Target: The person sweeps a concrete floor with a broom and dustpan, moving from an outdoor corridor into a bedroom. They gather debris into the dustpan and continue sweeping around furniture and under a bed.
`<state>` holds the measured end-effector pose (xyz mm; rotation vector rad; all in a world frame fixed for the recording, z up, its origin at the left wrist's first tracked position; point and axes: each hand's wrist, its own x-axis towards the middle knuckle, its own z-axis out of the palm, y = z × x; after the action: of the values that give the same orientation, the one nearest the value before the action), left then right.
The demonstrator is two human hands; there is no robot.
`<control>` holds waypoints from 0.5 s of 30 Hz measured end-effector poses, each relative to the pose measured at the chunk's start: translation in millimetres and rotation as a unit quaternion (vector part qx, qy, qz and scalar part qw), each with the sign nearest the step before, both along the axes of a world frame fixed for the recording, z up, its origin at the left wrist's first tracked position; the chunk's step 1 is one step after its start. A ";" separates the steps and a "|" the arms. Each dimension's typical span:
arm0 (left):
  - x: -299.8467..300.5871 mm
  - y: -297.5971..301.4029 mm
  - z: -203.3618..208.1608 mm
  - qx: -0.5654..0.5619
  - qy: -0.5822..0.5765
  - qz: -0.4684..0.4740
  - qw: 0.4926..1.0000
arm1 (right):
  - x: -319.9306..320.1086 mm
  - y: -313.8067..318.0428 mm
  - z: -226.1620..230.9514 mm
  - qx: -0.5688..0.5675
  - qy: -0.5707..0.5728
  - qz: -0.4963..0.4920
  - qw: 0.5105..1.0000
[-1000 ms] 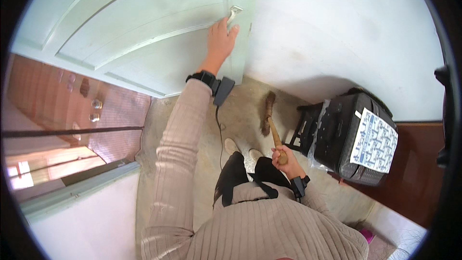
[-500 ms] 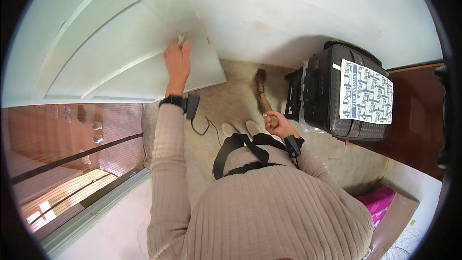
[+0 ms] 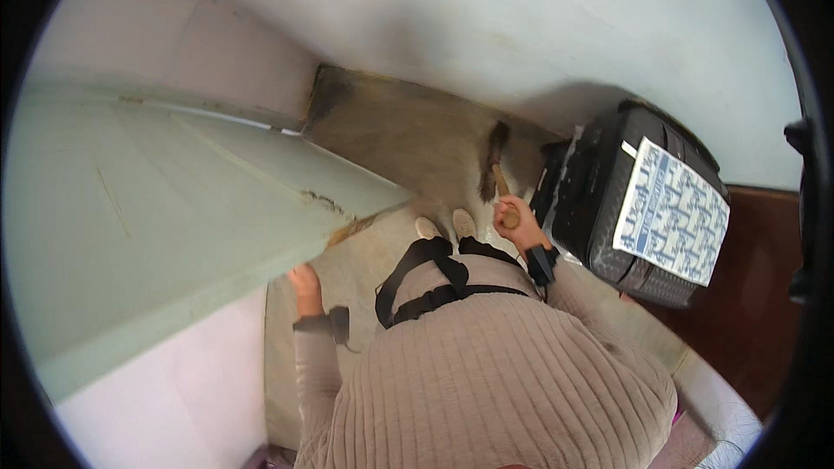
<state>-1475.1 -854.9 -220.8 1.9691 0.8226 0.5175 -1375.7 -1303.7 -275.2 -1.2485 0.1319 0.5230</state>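
Observation:
My left hand [image 3: 306, 288] is closed at the near edge of a pale green door [image 3: 200, 208]. The door panel hides its fingertips and the handle. In front of me, to the right, my right hand [image 3: 519, 224] is wrapped round the wooden handle of a broom [image 3: 499, 175]. Its dark bristle head hangs low over the floor, slightly blurred. Whether the bristles touch the floor I cannot tell.
A black suitcase [image 3: 608, 208] with a blue-and-white patterned sheet [image 3: 673, 213] on it stands at the right, beside reddish-brown furniture [image 3: 756, 269]. A white wall [image 3: 521, 26] runs along the back. My shoes [image 3: 445, 224] are on the concrete floor [image 3: 391, 122].
The door has swung nearer, and my left hand came back with it. The opening at the left has gone out of view, and the floor corner behind the door now shows. The broom stays in my right hand.

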 end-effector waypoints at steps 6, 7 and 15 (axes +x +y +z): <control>-71.2 -53.9 102.2 -0.045 -0.310 0.179 0.933 | 21.3 -17.4 -4.1 0.306 0.456 -0.203 0.811; -72.1 -59.5 117.4 -0.042 -0.355 0.190 0.914 | 25.6 -13.4 -16.4 0.283 0.453 -0.211 0.818; -79.9 19.4 107.0 0.155 -0.185 0.469 0.849 | 56.5 55.9 -174.5 -0.206 -0.070 0.140 0.966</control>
<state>-1555.1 -835.5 -113.8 1.5265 1.4908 1.6306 -1319.3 -1247.8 -449.6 -1.7219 -0.0625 0.6705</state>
